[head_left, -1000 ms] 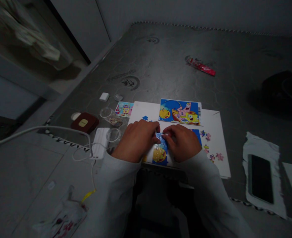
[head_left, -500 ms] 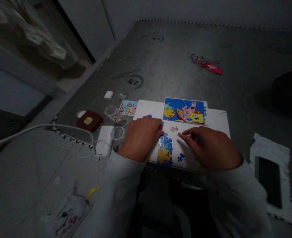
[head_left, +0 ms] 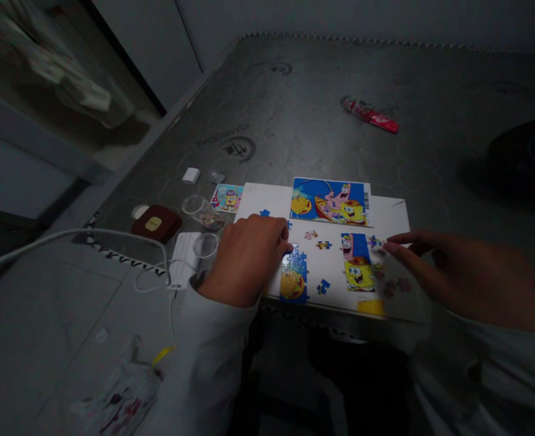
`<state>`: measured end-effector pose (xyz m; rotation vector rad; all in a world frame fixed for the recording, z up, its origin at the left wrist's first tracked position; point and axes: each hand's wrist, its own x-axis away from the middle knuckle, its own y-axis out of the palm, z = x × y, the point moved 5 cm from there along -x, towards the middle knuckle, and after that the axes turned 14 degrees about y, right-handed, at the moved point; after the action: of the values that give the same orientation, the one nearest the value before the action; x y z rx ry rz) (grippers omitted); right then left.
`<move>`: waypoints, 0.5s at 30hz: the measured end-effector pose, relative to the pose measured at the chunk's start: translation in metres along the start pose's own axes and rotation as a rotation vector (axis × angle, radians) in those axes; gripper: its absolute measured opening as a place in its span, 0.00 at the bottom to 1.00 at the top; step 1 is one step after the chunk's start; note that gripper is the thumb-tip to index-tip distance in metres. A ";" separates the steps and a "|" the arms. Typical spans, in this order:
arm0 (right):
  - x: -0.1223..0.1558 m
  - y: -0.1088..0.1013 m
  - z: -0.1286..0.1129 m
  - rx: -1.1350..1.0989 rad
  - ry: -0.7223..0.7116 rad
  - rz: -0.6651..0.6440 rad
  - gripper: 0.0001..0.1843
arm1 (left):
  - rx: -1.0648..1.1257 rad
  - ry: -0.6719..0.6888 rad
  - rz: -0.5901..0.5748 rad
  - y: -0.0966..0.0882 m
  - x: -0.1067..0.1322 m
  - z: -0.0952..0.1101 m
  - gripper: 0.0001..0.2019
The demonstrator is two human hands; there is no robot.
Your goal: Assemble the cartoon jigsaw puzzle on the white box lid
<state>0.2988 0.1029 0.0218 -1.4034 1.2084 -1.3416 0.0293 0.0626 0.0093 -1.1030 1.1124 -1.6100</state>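
My left hand point(head_left: 253, 257) rests at the left part of a white board point(head_left: 253, 197), fingers curled and thumb against the forefinger; what they hold, if anything, is hidden. Beside its thumb lies a joined blue jigsaw section with a burger point(head_left: 293, 284). My right hand point(head_left: 471, 278) reaches in from the right, thumb and forefinger tips pinched at a small puzzle piece point(head_left: 375, 241). Left of those fingers lies another joined section with a yellow face point(head_left: 358, 266). Loose pieces lie between the sections: a pink one point(head_left: 311, 234), a dark one point(head_left: 324, 245) and a blue one point(head_left: 323, 286).
A picture card point(head_left: 331, 201) lies on the board's far side. To the left are a clear cup point(head_left: 202, 212) holding small bits, a white power bank point(head_left: 184, 260) with a cable, and a brown case point(head_left: 157, 224). Farther off lies a red packet point(head_left: 371, 115).
My right hand has let go of the dark piece near the middle and moved right to other loose pieces, uncovering the yellow-face section. My left hand has stayed by the burger section.
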 end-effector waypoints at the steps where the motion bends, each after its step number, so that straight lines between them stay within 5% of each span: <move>1: -0.002 0.000 0.006 0.011 0.022 -0.033 0.22 | -0.002 -0.006 -0.011 0.000 0.002 0.001 0.09; 15: -0.022 0.025 0.037 0.010 0.166 -0.344 0.11 | 0.029 -0.028 -0.115 0.007 0.001 0.006 0.07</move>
<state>0.3337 0.1182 -0.0098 -1.5677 1.0954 -1.7267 0.0363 0.0591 0.0039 -1.1853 1.0204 -1.6895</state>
